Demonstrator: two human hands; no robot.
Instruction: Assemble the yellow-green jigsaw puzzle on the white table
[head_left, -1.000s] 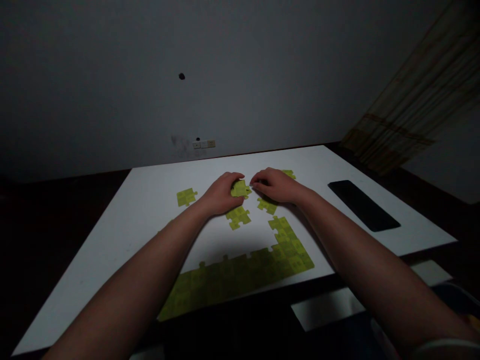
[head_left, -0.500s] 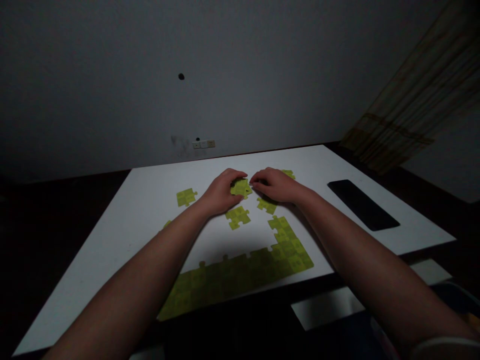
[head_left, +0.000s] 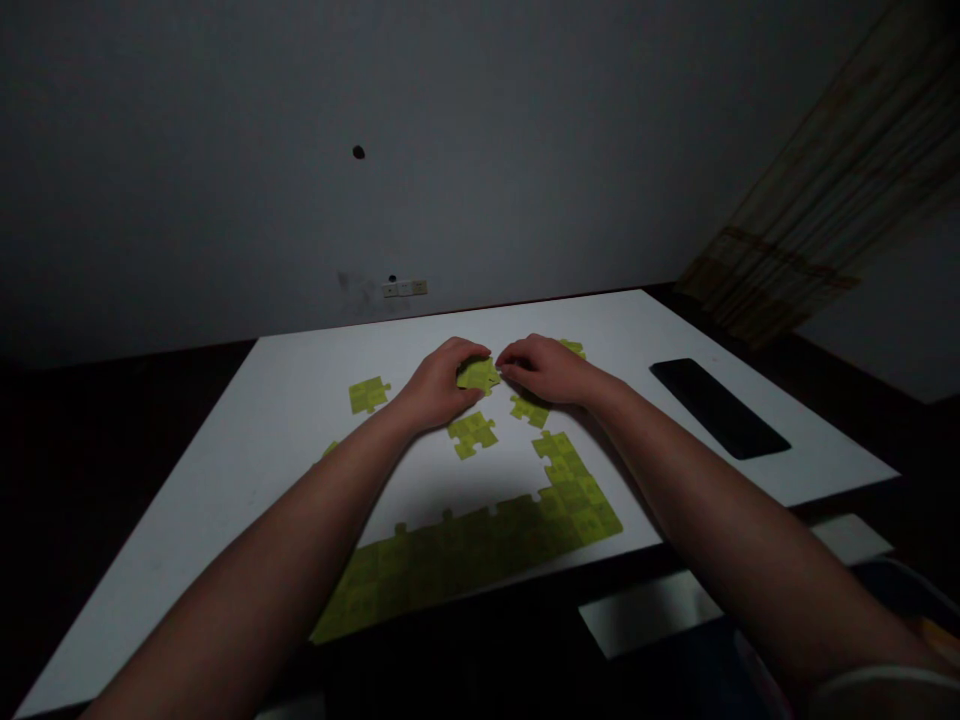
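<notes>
My left hand (head_left: 448,382) curves around a yellow-green cluster of puzzle pieces (head_left: 478,374), thumb on the near side and fingers on the far side. At the cluster's right edge, my right hand (head_left: 541,367) has its fingertips pinched together; whether a piece lies between them is hidden. Closer to me lies another puzzle cluster (head_left: 472,434), and one more (head_left: 531,410) sits just below my right hand. A large joined puzzle section (head_left: 480,545) forms an L along the table's near edge.
A loose puzzle cluster (head_left: 368,394) lies left of my left hand, and another (head_left: 573,347) pokes out behind my right hand. My left forearm partly covers a further piece (head_left: 331,449). On the right of the white table (head_left: 225,500) rests a dark flat rectangular object (head_left: 718,408).
The view has shifted slightly, moving everything a little to the left in the picture. Both hands keep nearly the same pose around the cluster.
</notes>
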